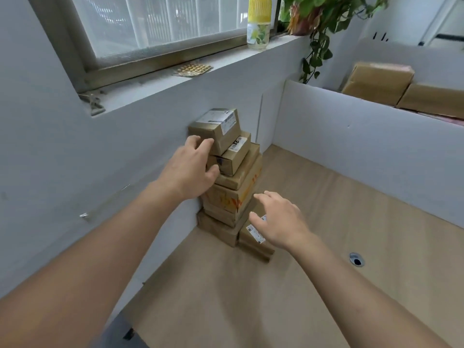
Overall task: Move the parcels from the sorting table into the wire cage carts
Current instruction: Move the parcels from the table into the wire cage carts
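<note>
A stack of several brown cardboard parcels [233, 187] stands in the far left corner of the wooden sorting table [326, 247], against the grey wall. The top parcel [218, 129] carries a white label. My left hand [193, 169] reaches to the stack's left side, fingers spread and touching the top parcel and the second parcel [236, 156]. My right hand [278, 219] hovers with loose fingers over a small labelled parcel [253, 243] lying beside the bottom of the stack. Neither hand holds anything. No wire cage cart is in view.
A white partition [364, 136] bounds the table at the back right, with more brown parcels [379, 81] behind it. A windowsill above the stack holds a yellow bottle [259, 21], a blister pack [193, 69] and a trailing plant [319, 26]. A cable hole [356, 259] sits in the tabletop.
</note>
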Motion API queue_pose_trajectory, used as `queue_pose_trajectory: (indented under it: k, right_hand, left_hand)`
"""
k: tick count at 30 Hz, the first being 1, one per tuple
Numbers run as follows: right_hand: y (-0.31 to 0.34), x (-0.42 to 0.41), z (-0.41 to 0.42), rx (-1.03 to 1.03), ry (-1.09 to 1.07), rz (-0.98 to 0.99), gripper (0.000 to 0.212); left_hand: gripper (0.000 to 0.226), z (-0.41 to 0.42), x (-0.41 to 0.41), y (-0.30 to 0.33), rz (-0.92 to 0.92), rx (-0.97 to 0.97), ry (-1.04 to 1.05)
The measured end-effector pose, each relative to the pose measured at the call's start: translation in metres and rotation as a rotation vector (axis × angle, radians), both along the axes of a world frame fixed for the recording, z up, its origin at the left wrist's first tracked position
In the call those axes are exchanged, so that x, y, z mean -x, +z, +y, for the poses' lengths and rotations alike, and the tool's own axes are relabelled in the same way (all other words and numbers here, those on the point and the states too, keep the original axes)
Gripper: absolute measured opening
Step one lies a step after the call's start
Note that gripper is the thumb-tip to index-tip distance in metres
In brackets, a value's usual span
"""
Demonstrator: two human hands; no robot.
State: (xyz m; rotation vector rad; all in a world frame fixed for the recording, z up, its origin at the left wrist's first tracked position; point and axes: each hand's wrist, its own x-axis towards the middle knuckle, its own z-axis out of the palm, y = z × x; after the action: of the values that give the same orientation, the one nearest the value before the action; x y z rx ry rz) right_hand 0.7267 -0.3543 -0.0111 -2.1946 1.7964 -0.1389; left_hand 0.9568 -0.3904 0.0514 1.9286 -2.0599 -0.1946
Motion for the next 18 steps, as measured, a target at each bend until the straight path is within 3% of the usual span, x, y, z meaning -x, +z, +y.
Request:
queue_pose_trajectory:
  k: [13,18]
  right_hand:
    - [-0.007,-0.025,-0.059,-0.037,-0.129,0.009,0.056]
    - [-0.015,-0.016,-0.058,-0.052,-0.168,0.022,0.054]
  left_hand:
    - [0.058,-0.112,-0.003,0.001,0.087,0.090,0.109]
    - [0.070,-0.120,0.006,0.001,0.051,0.045,0.137]
